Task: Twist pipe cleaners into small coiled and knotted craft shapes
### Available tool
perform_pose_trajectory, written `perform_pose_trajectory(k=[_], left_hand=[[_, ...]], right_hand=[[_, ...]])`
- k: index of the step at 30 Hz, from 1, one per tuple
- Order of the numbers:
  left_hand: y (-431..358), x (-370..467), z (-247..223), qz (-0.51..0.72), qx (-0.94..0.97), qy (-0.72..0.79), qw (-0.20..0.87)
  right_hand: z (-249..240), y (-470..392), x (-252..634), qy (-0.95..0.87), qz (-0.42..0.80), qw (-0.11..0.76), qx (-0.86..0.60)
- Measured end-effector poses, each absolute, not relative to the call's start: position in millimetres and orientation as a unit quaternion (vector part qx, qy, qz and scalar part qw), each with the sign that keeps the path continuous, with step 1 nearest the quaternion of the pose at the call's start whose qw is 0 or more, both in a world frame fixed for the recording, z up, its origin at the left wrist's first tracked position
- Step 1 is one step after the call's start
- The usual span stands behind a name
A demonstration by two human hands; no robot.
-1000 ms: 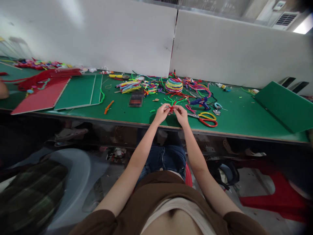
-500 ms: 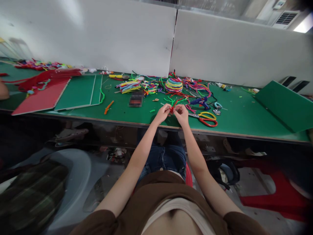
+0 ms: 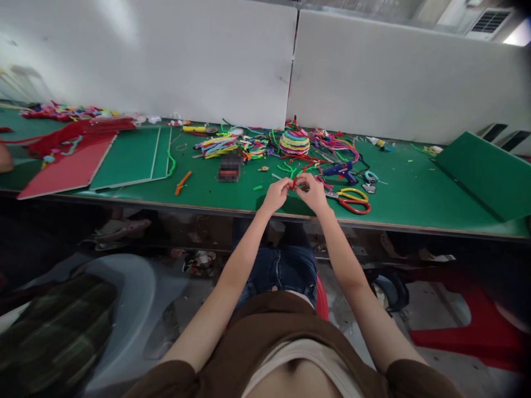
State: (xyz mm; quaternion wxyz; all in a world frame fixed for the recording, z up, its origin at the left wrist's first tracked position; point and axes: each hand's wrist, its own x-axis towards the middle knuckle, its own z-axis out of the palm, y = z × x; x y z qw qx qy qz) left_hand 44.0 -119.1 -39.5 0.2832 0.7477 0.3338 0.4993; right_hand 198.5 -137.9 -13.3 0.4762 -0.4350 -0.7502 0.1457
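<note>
Between my two hands, just over the table's front part, is a small red fuzzy pipe cleaner (image 3: 294, 183). My left hand (image 3: 279, 193) pinches it from the left with thumb and forefinger. On its other side my right hand (image 3: 312, 191) is closed on it too, the fingers bent around it. My fingers cover much of its shape. Right beside my right hand lie scissors (image 3: 352, 200) with one yellow and one red handle. Behind them rests a blue glue gun (image 3: 342, 172). Short green pipe cleaner pieces (image 3: 286, 168) lie beyond my fingertips.
A striped ball of coloured pipe cleaners (image 3: 294, 142) sits at the back, with bundles of pipe cleaners (image 3: 219, 145) to its left. An orange cutter (image 3: 183, 183) lies further left, near a red board (image 3: 70, 166). A green panel (image 3: 485, 174) leans at the right.
My right hand has turned and risen slightly, its fingers now curled over the red pipe cleaner. My left hand stays almost in place. The view has shifted a little.
</note>
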Motion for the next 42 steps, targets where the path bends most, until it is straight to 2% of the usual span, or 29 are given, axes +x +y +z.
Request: perform_pose_trajectory(k=[7,10,14,17,24,29,31,34,39,42], left_hand=[[-120.3,46.7,-40.2,0.487,0.747,0.332,0.307],[-119.9,48.8,-41.6,0.463,0.743,0.333,0.35],[-120.2,51.4,-40.9,0.46,0.731,0.319,0.39],[-121.0,51.2,-38.9,0.502,0.705,0.314,0.389],[-114.6,48.9,-42.4,0.593,0.608,0.333,0.41],[-110.0,46.4,-43.5,0.631,0.547,0.336,0.436],[-108.8,43.5,-42.9,0.631,0.522,0.334,0.467],[-108.4,39.5,-42.3,0.619,0.499,0.331,0.508],[-110.3,40.6,-41.8,0.607,0.527,0.301,0.513],[-110.1,44.1,-42.3,0.602,0.536,0.295,0.513]], right_hand=[[10.5,-142.1,196.2,-0.805,0.013,0.342,-0.484],[19.5,-139.5,201.3,-0.83,0.04,0.295,-0.472],[32.6,-132.3,213.7,-0.863,0.139,0.25,-0.416],[35.4,-130.6,215.3,-0.859,0.168,0.28,-0.394],[-3.3,-132.6,181.7,-0.726,0.199,0.513,-0.412],[-24.8,-129.1,157.7,-0.638,0.206,0.593,-0.446],[-25.3,-127.7,155.7,-0.647,0.193,0.593,-0.439],[-18.0,-125.1,162.4,-0.705,0.189,0.541,-0.419],[8.0,-117.6,183.8,-0.779,0.176,0.438,-0.412],[16.8,-113.8,190.4,-0.809,0.144,0.406,-0.4]])
